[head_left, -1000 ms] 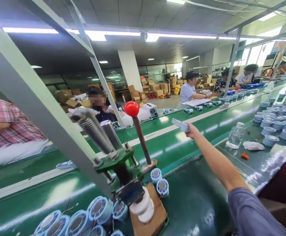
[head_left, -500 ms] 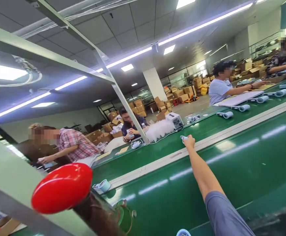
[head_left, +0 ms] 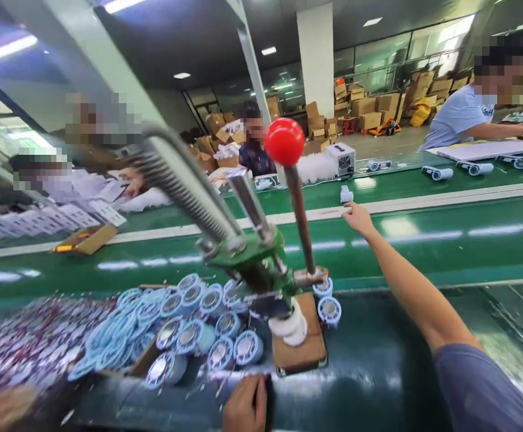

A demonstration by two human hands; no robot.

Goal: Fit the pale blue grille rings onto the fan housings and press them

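My right hand [head_left: 359, 218] reaches over the green conveyor with its index finger stretched out. A small light-blue fan-like part [head_left: 346, 194] stands on the belt just past the fingertip; whether they touch is unclear. At the near bench edge rests my left hand [head_left: 245, 403], fingers curled; anything inside them is hidden. In front of it lie several round light-blue motor housings [head_left: 191, 336] with silver centres. To their right stands a green hand press [head_left: 248, 258] with a red ball knob [head_left: 285, 141]. White round pieces [head_left: 291, 327] sit under it on a brown block [head_left: 298, 354].
Light-blue rings [head_left: 120, 327] and wired small parts [head_left: 27, 336] are heaped at left. A blurred hand [head_left: 5, 408] shows at bottom left. Across the belt, people work near a white-and-grey box device [head_left: 340, 159]. More fan-like parts [head_left: 475, 168] line the belt.
My right hand has let go of the light-blue part, which now stands on the belt. The view has turned downward, bringing the press, housings and my left hand into sight.
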